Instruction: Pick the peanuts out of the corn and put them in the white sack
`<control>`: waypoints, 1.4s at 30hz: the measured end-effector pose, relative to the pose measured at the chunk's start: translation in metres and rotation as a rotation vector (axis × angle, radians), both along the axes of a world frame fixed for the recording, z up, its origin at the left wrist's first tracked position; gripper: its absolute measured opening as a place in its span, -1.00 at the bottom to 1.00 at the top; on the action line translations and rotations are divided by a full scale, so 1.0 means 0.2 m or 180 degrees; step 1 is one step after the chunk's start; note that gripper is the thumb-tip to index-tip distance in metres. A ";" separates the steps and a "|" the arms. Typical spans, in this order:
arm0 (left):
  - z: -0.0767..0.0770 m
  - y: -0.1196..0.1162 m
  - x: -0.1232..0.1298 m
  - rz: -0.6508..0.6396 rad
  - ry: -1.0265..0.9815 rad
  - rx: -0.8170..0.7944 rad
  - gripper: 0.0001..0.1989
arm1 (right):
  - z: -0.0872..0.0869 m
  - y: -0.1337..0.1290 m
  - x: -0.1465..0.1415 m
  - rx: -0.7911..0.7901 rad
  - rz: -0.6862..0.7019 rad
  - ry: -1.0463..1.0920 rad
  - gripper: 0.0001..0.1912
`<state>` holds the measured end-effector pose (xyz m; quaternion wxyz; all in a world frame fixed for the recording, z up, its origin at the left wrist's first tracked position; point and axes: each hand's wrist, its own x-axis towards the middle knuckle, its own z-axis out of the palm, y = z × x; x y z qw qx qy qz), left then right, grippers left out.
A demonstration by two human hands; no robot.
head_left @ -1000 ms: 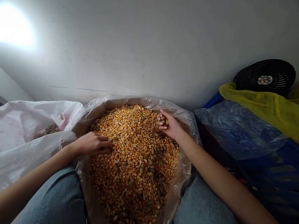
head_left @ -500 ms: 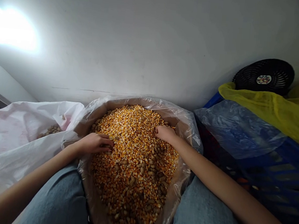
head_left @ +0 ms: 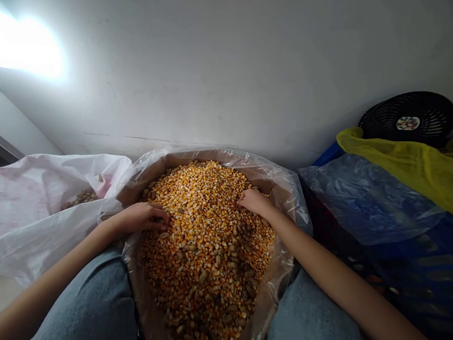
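Note:
A large heap of yellow-orange dried corn kernels (head_left: 207,243) fills a brown sack lined with clear plastic (head_left: 212,155), with brown peanuts in their shells (head_left: 203,276) scattered through it. The sack stands between my denim-clad knees. My left hand (head_left: 144,218) rests at the heap's left side, its fingers curled against the kernels. My right hand (head_left: 253,201) lies at the upper right of the heap, with its fingertips pressed into the corn and hidden. Neither hand clearly shows what it holds.
A white woven sack (head_left: 16,224) lies open to the left, with peanuts in shells (head_left: 82,197) inside. On the right are a clear plastic bag (head_left: 363,199), a yellow plastic sheet (head_left: 415,167), a blue crate (head_left: 421,263) and a black round fan (head_left: 407,120). A white wall stands behind.
My right hand has gone from raised fingers cupping a few peanuts to lying low with its fingertips in the corn. My left hand has barely moved.

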<state>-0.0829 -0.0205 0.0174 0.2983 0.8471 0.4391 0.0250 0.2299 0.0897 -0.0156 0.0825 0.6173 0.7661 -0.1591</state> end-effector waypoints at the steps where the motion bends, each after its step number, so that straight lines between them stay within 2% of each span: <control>1: 0.00 0.00 0.00 0.0002 0.0031 -0.0017 -0.74 | 0.01 0.00 0.00 0.0028 -0.0048 0.0193 -0.75; 6: 0.01 -0.01 -0.01 -0.0095 -0.0030 -0.0266 -0.75 | 0.03 0.01 0.01 0.0101 -0.0229 0.0859 -0.73; 13: 0.00 -0.04 -0.03 -0.0043 0.0219 -0.0332 -0.77 | 0.06 0.00 0.00 0.0123 -0.0287 0.1145 -0.78; 18: 0.02 -0.04 -0.02 -0.0010 0.0108 -0.0338 -0.78 | 0.06 -0.01 0.00 0.0033 -0.0336 0.1329 -0.74; 21: 0.03 -0.06 -0.02 0.0052 0.0117 -0.0133 -0.77 | 0.06 -0.01 0.00 0.0050 -0.0280 0.1362 -0.75; 27: 0.04 -0.11 -0.05 0.0234 0.0518 0.0835 -0.71 | 0.06 -0.02 -0.02 0.0061 -0.0166 0.1348 -0.74; 35: 0.01 -0.12 -0.03 -0.0423 0.1130 0.0852 -0.74 | 0.06 -0.02 -0.02 0.0018 -0.0112 0.1393 -0.75; 39: 0.00 -0.10 -0.02 -0.0445 0.0944 0.0755 -0.74 | 0.05 -0.02 -0.02 -0.0130 -0.0234 0.1591 -0.77; 42: 0.00 -0.10 -0.01 -0.0266 0.0422 0.0432 -0.76 | 0.06 -0.03 -0.03 -0.0510 -0.0602 0.2204 -0.76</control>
